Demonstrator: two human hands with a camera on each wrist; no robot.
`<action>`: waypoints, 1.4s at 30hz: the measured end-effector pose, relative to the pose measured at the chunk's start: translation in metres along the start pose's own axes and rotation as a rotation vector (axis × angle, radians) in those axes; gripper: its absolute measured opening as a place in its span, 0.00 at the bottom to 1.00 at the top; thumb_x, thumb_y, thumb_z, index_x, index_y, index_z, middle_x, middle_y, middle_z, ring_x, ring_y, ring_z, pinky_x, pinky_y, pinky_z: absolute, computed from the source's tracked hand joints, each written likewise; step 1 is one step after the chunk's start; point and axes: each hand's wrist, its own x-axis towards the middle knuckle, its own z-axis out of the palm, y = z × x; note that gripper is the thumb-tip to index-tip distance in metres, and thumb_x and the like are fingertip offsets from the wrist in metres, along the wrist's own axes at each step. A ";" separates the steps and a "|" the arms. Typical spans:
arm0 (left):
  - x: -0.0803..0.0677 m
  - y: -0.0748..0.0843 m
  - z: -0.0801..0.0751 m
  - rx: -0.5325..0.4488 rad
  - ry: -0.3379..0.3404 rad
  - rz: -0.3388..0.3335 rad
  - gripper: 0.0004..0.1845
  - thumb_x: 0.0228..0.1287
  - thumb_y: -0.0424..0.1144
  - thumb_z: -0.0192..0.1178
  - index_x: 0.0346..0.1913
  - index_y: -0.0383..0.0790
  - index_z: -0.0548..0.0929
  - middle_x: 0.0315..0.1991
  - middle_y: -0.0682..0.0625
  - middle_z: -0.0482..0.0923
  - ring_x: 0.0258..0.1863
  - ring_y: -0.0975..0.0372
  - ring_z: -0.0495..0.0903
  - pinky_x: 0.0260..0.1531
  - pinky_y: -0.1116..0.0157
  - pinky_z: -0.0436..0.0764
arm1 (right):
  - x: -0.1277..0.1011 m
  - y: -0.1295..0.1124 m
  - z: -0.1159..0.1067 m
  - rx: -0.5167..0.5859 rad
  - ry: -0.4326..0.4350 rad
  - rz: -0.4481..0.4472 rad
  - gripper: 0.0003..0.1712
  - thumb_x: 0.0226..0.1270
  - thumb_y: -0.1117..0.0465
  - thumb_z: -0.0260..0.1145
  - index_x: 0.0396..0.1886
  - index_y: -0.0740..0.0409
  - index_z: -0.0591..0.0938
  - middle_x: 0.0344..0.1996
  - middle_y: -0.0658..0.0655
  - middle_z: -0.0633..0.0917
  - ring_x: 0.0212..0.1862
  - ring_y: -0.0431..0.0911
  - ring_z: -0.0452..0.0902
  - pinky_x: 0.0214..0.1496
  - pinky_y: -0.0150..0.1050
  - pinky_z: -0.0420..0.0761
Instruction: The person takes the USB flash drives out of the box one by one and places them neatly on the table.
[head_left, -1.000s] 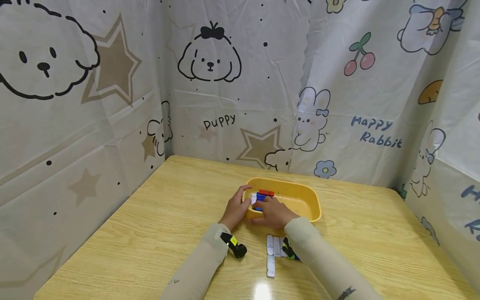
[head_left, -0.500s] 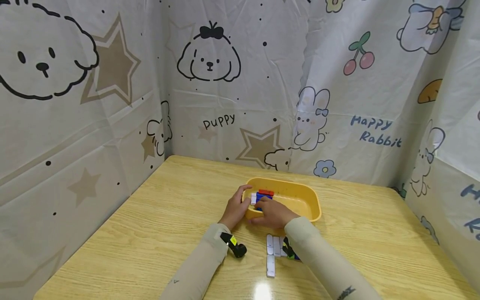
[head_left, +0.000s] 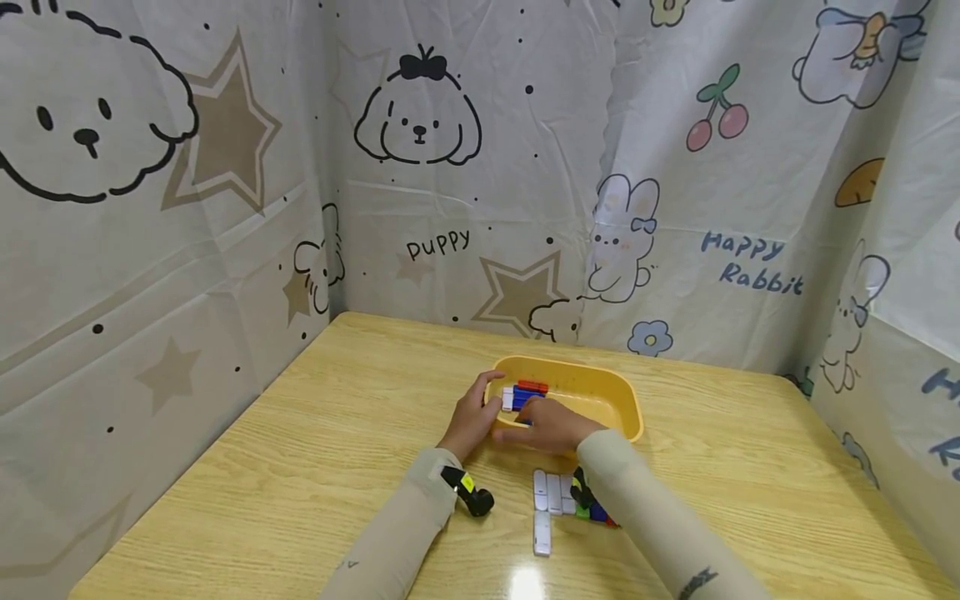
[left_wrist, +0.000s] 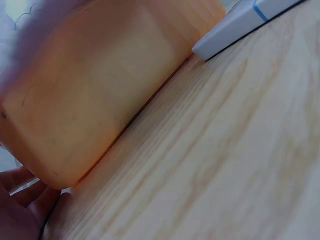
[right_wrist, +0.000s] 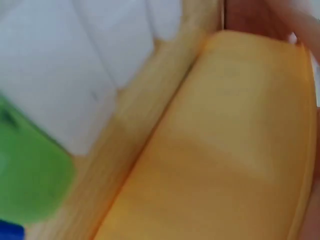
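My left hand holds the left end of a yellow plastic tray. Its fingers bend around a corner of that tray in the left wrist view. Over the tray's near rim reaches my right hand, fingers bent downward inside. A blue piece shows at these fingers; the fingertips are hidden, so a grip on it cannot be confirmed. Several small oblong pieces lie in the tray's left part: a white piece, blue pieces and a red piece.
In front of the tray, white oblong pieces lie side by side on the wooden table. Another white piece extends toward me. A green piece and a blue piece lie by the right sleeve. Printed cloth surrounds the table.
My right hand and forearm have shifted slightly right, uncovering more of the blue pieces in the tray and the coloured pieces on the table. My left hand stays at the tray's end.
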 end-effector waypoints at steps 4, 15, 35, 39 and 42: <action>-0.001 -0.001 0.001 -0.002 0.005 0.004 0.24 0.62 0.41 0.49 0.63 0.51 0.72 0.65 0.49 0.70 0.54 0.55 0.71 0.57 0.52 0.70 | 0.000 0.004 -0.005 0.117 -0.006 0.098 0.37 0.71 0.34 0.45 0.47 0.60 0.84 0.36 0.54 0.83 0.44 0.54 0.80 0.51 0.48 0.76; 0.000 0.000 -0.001 -0.018 0.010 0.017 0.24 0.63 0.39 0.49 0.63 0.50 0.72 0.66 0.48 0.69 0.57 0.53 0.71 0.60 0.49 0.68 | 0.016 0.012 -0.015 0.014 0.012 -0.006 0.14 0.66 0.51 0.64 0.34 0.55 0.88 0.22 0.46 0.80 0.27 0.41 0.72 0.36 0.35 0.75; 0.001 -0.003 0.000 0.004 0.042 0.037 0.25 0.60 0.39 0.49 0.63 0.48 0.73 0.64 0.48 0.71 0.54 0.55 0.72 0.58 0.52 0.70 | 0.027 0.008 -0.012 -0.140 0.029 0.018 0.03 0.58 0.61 0.71 0.32 0.54 0.87 0.34 0.50 0.85 0.35 0.44 0.76 0.48 0.40 0.79; 0.000 -0.003 0.000 -0.003 0.025 0.027 0.25 0.60 0.40 0.49 0.63 0.49 0.72 0.64 0.47 0.71 0.51 0.55 0.72 0.55 0.52 0.70 | 0.025 0.010 -0.012 -0.157 0.043 0.011 0.04 0.58 0.59 0.71 0.31 0.53 0.87 0.32 0.49 0.85 0.35 0.44 0.77 0.48 0.41 0.79; 0.000 -0.002 0.000 -0.009 0.013 0.018 0.25 0.61 0.40 0.49 0.64 0.49 0.72 0.65 0.48 0.70 0.55 0.55 0.71 0.58 0.52 0.70 | 0.021 0.012 -0.015 -0.153 0.062 0.014 0.07 0.57 0.57 0.72 0.30 0.55 0.86 0.31 0.49 0.84 0.33 0.44 0.76 0.46 0.41 0.79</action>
